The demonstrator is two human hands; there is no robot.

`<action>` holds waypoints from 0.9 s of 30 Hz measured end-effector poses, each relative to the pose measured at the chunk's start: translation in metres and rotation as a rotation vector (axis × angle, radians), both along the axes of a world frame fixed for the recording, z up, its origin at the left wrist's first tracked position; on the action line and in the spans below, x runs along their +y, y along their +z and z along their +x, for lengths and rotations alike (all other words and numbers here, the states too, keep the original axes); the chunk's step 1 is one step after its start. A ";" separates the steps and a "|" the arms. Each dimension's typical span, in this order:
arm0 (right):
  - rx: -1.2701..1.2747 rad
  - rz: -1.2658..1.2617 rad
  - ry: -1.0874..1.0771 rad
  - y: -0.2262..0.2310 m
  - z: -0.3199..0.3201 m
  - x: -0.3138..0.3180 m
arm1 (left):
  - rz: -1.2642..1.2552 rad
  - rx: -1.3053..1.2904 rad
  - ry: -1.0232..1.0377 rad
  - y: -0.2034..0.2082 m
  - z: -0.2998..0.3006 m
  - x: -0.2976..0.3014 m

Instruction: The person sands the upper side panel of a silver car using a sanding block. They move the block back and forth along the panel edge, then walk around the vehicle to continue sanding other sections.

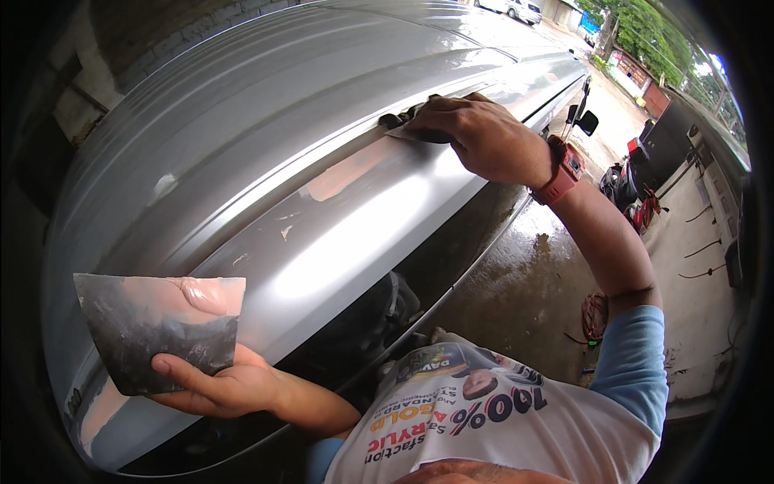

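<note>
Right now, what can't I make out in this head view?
In the head view:
Left hand: most fingers, behind the dark plate.
Dark tool: full shape, covered by the right hand.
Opening below the silver panel: contents, lost in shadow.
Distant parked cars: details, too small.

Right arm (609, 238) extended forward, elbow bent out to the right. Right hand (484, 133) back side up, fingers curled in a grip. Left forearm (314, 403) lower, angled out left. Left hand (222, 385) pinching, thumb (184, 373) uppermost and pointing left.
</note>
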State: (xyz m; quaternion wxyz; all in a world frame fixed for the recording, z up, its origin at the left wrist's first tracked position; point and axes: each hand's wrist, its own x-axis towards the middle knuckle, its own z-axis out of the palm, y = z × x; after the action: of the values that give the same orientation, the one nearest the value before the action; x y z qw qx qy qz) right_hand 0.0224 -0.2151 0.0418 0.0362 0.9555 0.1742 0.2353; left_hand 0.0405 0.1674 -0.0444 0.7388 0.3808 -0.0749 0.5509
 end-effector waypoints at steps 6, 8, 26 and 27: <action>0.130 0.010 0.087 0.019 -0.022 0.006 | 0.026 -0.019 0.014 0.000 -0.001 0.002; 0.149 0.028 0.026 0.027 -0.024 -0.008 | 0.011 -0.021 -0.003 0.001 0.000 -0.001; 0.120 -0.042 -0.107 0.026 -0.009 0.034 | 0.005 -0.010 0.004 0.002 -0.001 -0.002; -0.004 -0.080 0.010 0.017 -0.013 0.036 | 0.007 -0.008 0.006 0.002 -0.001 -0.002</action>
State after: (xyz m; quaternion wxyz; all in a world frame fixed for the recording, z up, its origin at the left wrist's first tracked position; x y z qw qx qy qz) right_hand 0.0096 -0.1793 0.0590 0.0733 0.9519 0.1883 0.2302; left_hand 0.0392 0.1656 -0.0424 0.7354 0.3814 -0.0787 0.5545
